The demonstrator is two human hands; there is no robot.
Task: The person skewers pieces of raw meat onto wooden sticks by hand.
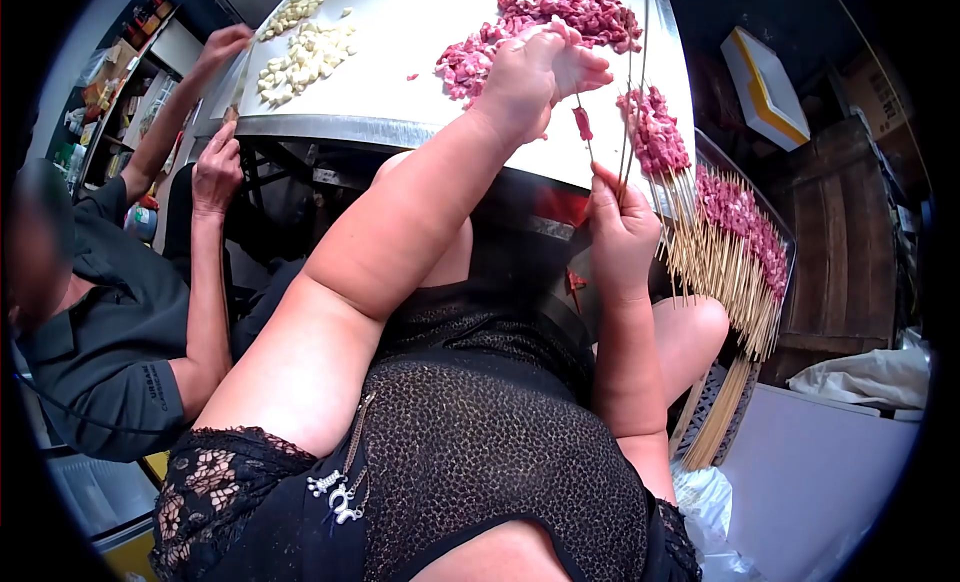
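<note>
My right hand is closed around the lower ends of a few thin bamboo skewers, which point up over the table edge. One of these skewers carries a single piece of red meat partway along it. Just above that piece, my left hand reaches over the white tabletop with its fingers stretched out and apart. Beyond my left hand lies a heap of cut raw meat, partly covered by the hand. To the right of my right hand, loaded meat skewers rest in a bunch on the table corner.
A tray of many finished skewers stands at the right, bare sticks below it. Pale cut pieces lie on the white table. At left sits another person, hands at the table's end. A white-yellow box is far right.
</note>
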